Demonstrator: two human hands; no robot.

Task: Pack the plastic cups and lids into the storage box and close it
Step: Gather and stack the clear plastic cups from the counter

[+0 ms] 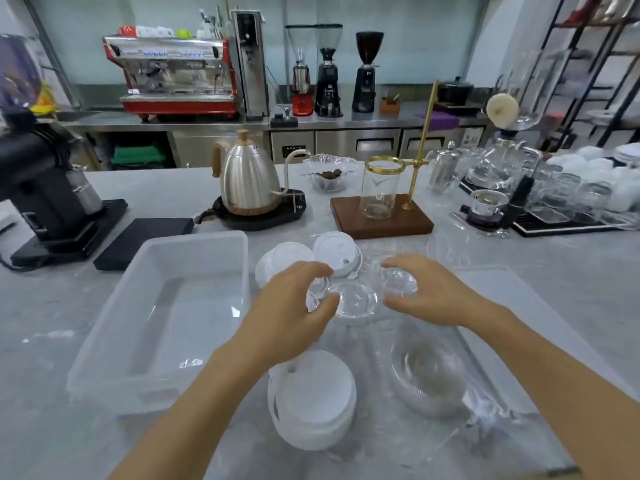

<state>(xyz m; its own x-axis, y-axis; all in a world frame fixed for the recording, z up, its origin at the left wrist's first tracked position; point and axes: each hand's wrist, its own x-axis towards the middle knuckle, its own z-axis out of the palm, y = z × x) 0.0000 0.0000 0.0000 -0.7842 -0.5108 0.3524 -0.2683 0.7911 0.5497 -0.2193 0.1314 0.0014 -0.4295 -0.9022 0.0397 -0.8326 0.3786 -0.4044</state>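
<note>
An empty translucent storage box (194,258) stands open at the left. Its flat lid (498,292) lies at the right, under my right forearm. Between them sit clear lids (355,301), two white lid stacks (332,249) further back and a bigger white lid stack (311,400) near me. A stack of clear cups (427,375) lies on its side at the near right. My left hand (291,306) curls its fingers and thumb round a clear lid (313,294). My right hand (429,292) curls round a clear domed lid (398,282).
Behind the lids stand a steel kettle (249,178) on its base, a black scale (145,237), a wooden drip stand with a glass beaker (379,192) and a glass bowl (329,174). A black grinder (45,188) is at the left, glassware (561,199) at the right.
</note>
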